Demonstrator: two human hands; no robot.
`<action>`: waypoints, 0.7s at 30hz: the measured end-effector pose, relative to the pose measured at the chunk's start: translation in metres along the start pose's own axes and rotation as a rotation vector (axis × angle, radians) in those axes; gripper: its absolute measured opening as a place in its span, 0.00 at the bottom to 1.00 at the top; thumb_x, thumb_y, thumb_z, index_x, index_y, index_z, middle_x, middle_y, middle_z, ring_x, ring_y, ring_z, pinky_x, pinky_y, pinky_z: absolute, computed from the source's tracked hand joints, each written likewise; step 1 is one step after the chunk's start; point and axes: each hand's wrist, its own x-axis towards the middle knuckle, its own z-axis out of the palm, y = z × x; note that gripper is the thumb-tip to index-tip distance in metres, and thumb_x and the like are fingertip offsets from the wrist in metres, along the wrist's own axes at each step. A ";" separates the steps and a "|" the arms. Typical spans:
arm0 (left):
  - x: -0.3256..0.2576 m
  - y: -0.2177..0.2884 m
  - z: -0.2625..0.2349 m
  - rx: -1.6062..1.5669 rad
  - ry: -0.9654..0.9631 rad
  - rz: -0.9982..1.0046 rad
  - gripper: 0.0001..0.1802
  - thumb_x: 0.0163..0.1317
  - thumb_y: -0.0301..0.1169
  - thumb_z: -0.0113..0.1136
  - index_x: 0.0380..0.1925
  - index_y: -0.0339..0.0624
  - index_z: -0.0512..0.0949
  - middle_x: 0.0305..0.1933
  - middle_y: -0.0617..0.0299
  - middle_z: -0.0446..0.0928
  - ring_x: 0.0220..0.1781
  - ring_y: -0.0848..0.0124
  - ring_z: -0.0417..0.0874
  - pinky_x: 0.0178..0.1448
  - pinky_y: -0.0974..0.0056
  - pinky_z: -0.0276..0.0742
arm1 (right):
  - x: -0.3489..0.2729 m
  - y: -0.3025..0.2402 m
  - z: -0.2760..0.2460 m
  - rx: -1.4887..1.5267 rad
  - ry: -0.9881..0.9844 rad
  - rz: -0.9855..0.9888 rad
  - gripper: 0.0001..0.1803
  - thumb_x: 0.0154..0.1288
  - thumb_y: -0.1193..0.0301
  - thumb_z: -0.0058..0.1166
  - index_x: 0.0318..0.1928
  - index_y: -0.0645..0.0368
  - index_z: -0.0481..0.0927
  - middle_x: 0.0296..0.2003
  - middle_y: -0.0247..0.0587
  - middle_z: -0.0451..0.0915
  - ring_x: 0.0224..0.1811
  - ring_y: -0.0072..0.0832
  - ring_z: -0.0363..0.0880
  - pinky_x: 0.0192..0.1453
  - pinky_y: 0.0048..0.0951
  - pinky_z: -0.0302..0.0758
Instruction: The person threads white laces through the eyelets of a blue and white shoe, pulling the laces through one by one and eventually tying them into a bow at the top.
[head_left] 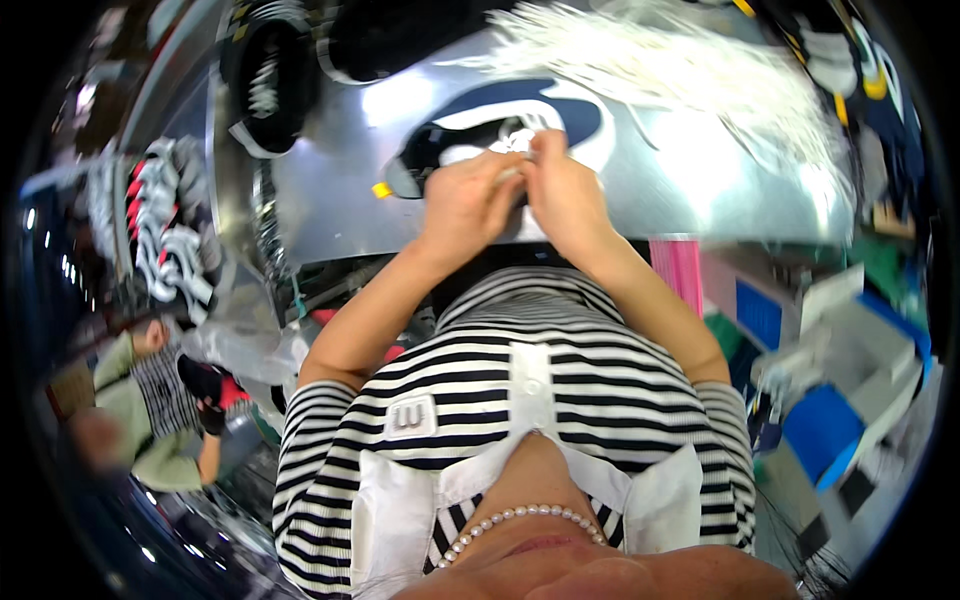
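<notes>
My left hand (462, 203) and my right hand (565, 190) meet over a shoe upper (470, 125) in navy, black and white that lies on a shiny metal table (690, 190). Both hands pinch the near edge of the upper, with the fingertips close together. A small white piece shows at my right fingertips. My hands hide the part of the upper beneath them. A small yellow tag (381, 190) sticks out at the upper's left end.
A heap of white strands (660, 60) lies at the table's far right. Black shoe parts (265, 75) pile at the far left, more in a rack (165, 225). Another person (160, 410) sits at lower left. Blue and white boxes (830, 400) stand on my right.
</notes>
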 end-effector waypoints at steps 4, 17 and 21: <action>0.006 -0.005 0.014 0.043 -0.054 -0.088 0.13 0.62 0.32 0.62 0.46 0.44 0.79 0.31 0.50 0.81 0.31 0.50 0.84 0.35 0.52 0.79 | -0.015 0.031 -0.021 -0.021 0.022 -0.047 0.13 0.70 0.66 0.51 0.50 0.59 0.70 0.40 0.55 0.83 0.43 0.56 0.82 0.43 0.51 0.76; -0.027 -0.017 -0.013 -0.009 0.112 0.254 0.07 0.60 0.30 0.61 0.31 0.43 0.72 0.27 0.56 0.73 0.29 0.55 0.78 0.32 0.54 0.74 | 0.013 0.008 -0.044 0.088 -0.292 -0.197 0.09 0.66 0.70 0.57 0.42 0.62 0.81 0.29 0.49 0.83 0.28 0.37 0.83 0.36 0.33 0.75; -0.014 -0.015 -0.010 0.008 0.141 0.346 0.05 0.54 0.28 0.59 0.28 0.44 0.72 0.25 0.59 0.72 0.26 0.59 0.78 0.31 0.56 0.75 | 0.019 0.012 -0.038 0.126 -0.175 -0.243 0.10 0.64 0.70 0.60 0.44 0.61 0.82 0.35 0.48 0.85 0.38 0.37 0.86 0.42 0.33 0.78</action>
